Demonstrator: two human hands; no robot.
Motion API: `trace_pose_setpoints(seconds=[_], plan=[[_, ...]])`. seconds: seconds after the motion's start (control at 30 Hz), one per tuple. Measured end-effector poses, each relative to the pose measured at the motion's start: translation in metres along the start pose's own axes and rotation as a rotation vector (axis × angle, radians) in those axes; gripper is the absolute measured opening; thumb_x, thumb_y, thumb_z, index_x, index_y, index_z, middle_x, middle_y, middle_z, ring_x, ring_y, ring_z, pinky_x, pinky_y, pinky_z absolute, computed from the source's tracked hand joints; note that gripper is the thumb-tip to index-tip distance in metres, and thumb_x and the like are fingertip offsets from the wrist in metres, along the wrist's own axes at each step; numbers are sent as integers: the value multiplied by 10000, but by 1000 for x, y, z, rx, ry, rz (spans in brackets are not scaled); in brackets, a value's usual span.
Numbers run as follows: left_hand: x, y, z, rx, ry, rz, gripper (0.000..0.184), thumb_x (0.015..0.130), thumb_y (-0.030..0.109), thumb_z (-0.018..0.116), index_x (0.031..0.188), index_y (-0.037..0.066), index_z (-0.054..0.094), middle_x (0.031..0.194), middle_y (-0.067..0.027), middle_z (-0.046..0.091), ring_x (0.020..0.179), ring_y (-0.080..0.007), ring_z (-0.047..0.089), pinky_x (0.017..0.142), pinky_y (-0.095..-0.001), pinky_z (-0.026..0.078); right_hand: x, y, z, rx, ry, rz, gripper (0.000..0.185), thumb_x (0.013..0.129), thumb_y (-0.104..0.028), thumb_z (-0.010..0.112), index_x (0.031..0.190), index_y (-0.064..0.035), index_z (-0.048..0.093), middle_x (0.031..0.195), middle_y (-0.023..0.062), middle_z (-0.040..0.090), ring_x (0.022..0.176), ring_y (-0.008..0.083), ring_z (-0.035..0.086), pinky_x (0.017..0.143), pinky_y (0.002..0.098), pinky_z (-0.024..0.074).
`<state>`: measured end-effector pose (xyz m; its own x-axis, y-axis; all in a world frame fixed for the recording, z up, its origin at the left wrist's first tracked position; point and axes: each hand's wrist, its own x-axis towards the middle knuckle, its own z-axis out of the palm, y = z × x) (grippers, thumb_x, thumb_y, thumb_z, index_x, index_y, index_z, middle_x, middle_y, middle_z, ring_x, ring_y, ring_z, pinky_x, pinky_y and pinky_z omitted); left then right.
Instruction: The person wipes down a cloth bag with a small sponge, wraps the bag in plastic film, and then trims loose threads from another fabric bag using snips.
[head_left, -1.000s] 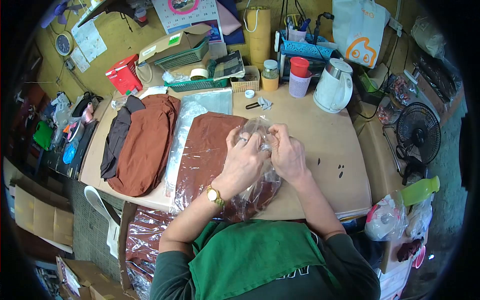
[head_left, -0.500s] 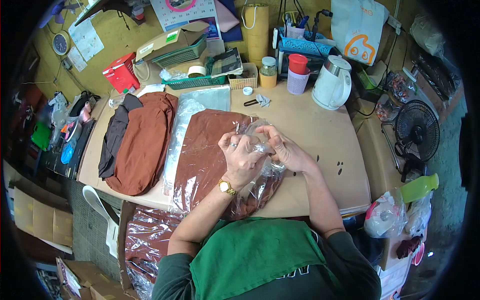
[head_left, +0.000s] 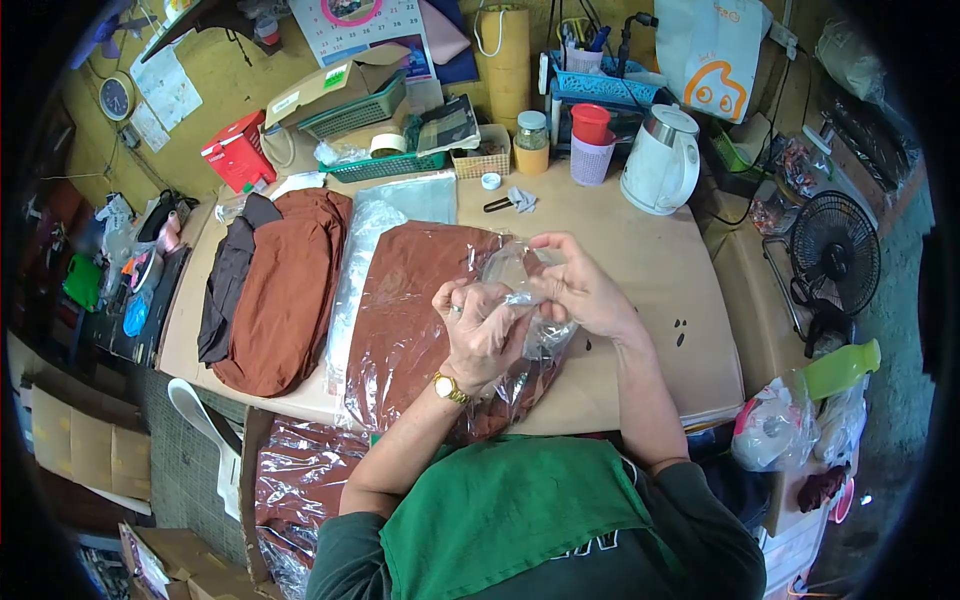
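L hand (head_left: 482, 335) clamped on bunched end of clear plastic bag (head_left: 512, 266); R hand (head_left: 585, 290) pinches same plastic right beside it, thumb + fingers tog. Bag w/ brown cloth (head_left: 410, 285) inside lies on table (head_left: 660, 270), mostly L of hands. Clear plastic sheets (head_left: 392, 205) along bag's L edge. Folded brown garment (head_left: 285, 300) + dark cloth (head_left: 226, 285) further L. Gold watch (head_left: 450, 388) on L wrist. Kettle (head_left: 655, 165) back R, well apart from bag.

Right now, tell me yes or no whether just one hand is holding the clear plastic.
No, the left hand and the right hand both hold the clear plastic.
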<state>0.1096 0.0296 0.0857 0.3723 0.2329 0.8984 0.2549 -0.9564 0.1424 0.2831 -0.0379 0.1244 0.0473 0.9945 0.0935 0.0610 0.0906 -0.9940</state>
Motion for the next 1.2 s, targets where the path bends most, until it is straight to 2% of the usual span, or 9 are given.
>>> trace_pose_setpoints(seconds=[0.1,0.23,0.3,0.43,0.53,0.6,0.7,0.93,1.2], plan=[[-1,6,-5,-48,-55,-35,199,694,79,763,864,149,687,917,-27,604,958,-221,546,937,-442,329,1,8,5,22,196,-176,442,945,-44,602,1306,-10,349,805,99,674,707,143,662,665,235,517],[-5,14,-11,-197,-104,-96,151,729,83,760,857,120,689,1048,-91,591,1045,-252,543,990,-449,340,2,11,10,212,420,-224,471,924,-44,627,1302,2,350,871,158,695,780,212,704,719,268,549],[-8,16,-15,-549,-164,-345,113,763,116,764,837,81,685,1185,-125,531,1134,-267,502,1025,-441,342,2,16,6,660,476,-188,438,922,-36,635,1277,-34,379,836,130,683,645,150,628,584,263,485],[-2,11,-36,-884,-326,-573,111,813,143,753,826,54,689,1211,-93,503,1190,-228,440,1044,-406,330,2,38,-9,916,325,-232,420,899,-111,690,1225,-30,437,787,109,658,575,135,568,564,253,471],[4,3,-46,-672,-376,-666,100,810,110,758,813,44,683,1201,-89,482,1155,-224,441,980,-392,375,-8,26,0,675,192,-236,284,898,-104,695,1118,-13,540,739,70,607,534,108,487,543,246,435],[16,8,-55,-663,-373,-729,114,827,104,743,859,24,668,1162,-94,489,1075,-207,488,923,-380,426,-21,8,28,-441,64,-538,120,918,-77,662,998,0,615,730,35,569,565,79,469,537,236,404],[18,27,-44,-1019,-283,-997,431,848,104,724,1216,24,515,1153,-133,526,826,-179,609,706,-322,520,-12,32,46,-162,257,-484,59,932,-48,625,956,3,641,743,8,552,615,58,455,537,224,384],[-16,18,-2,-471,-175,-425,569,718,159,846,1216,10,614,881,-64,638,711,-145,610,608,-287,487,-12,41,52,740,285,-166,63,954,-83,607,942,-28,634,778,8,613,662,35,500,570,196,405],[-12,21,-1,-542,-231,-577,150,805,91,743,939,28,721,678,-86,553,617,-208,557,575,-315,452,-7,39,38,586,417,-261,72,941,-79,623,877,-45,623,741,-20,586,643,43,501,569,191,374]])
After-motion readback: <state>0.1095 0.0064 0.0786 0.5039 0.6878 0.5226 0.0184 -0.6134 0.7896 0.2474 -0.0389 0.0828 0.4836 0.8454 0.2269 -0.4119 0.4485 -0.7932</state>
